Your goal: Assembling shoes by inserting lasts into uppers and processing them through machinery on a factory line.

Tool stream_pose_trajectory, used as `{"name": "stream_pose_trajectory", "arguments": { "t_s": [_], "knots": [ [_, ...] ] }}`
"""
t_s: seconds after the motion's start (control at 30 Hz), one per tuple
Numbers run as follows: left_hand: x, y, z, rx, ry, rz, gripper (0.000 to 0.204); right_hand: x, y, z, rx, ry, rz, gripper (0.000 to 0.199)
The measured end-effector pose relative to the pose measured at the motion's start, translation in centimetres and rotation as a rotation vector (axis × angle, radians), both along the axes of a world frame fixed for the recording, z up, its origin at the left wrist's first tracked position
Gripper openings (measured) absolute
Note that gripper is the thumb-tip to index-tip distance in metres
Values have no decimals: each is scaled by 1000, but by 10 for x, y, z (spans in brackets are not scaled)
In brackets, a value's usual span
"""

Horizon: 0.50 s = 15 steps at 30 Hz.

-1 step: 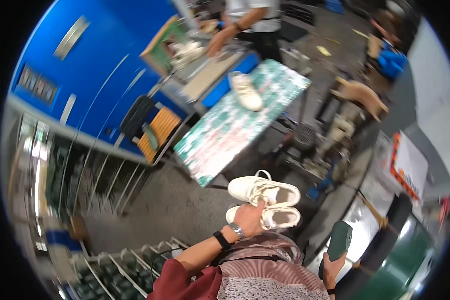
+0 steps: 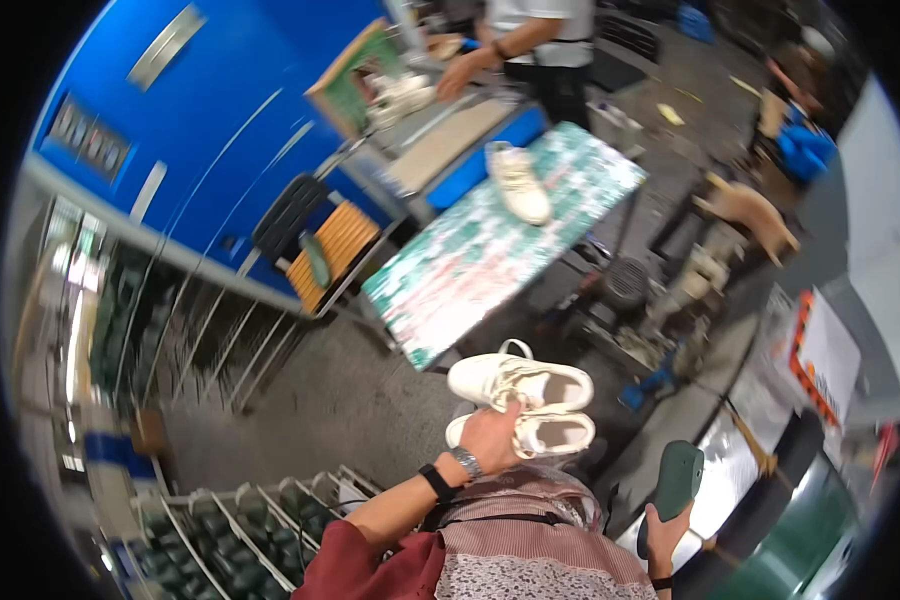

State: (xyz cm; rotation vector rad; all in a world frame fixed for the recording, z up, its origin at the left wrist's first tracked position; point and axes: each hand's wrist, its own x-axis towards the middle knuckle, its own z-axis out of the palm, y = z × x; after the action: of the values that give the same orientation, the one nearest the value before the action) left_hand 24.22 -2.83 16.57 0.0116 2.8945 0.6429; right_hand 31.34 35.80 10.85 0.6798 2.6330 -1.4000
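My left hand point(image 2: 490, 437) is closed around a pair of cream lace-up sneakers point(image 2: 478, 377), gripping them together by the laced part in front of my apron. Their toes point left and their openings face up. At lower right my right hand point(image 2: 666, 532) grips a dark green shoe last point(image 2: 678, 474), held upright; the fingers are partly hidden behind it. Beyond the pair, a single cream sneaker point(image 2: 520, 190) lies on a paint-smeared green and white table point(image 2: 435, 300).
A slatted chair point(image 2: 348, 240) carries another green last point(image 2: 316, 262). Racks point(image 2: 225, 540) full of dark green lasts stand at lower left. Past the table, a person point(image 2: 545, 45) works at a bench with shoes. Machinery point(image 2: 625, 285) stands to the right, near a curved metal counter point(image 2: 705, 470).
The view has swung slightly left, so the table, chair and person sit further right. Both hands keep the same holds; the sneakers appear slightly further left.
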Motion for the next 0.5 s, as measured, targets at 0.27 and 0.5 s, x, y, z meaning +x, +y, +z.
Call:
{"name": "stream_pose_trajectory", "arguments": {
  "t_s": [0.27, 0.5],
  "knots": [
    [61, -312, -23, 279, 380, 915, 80, -147, -260, 19, -166, 107, 467, 75],
    [18, -643, -99, 336, 559, 1489, 71, -127, -498, 20, -257, -160, 413, 64]
  ]
}}
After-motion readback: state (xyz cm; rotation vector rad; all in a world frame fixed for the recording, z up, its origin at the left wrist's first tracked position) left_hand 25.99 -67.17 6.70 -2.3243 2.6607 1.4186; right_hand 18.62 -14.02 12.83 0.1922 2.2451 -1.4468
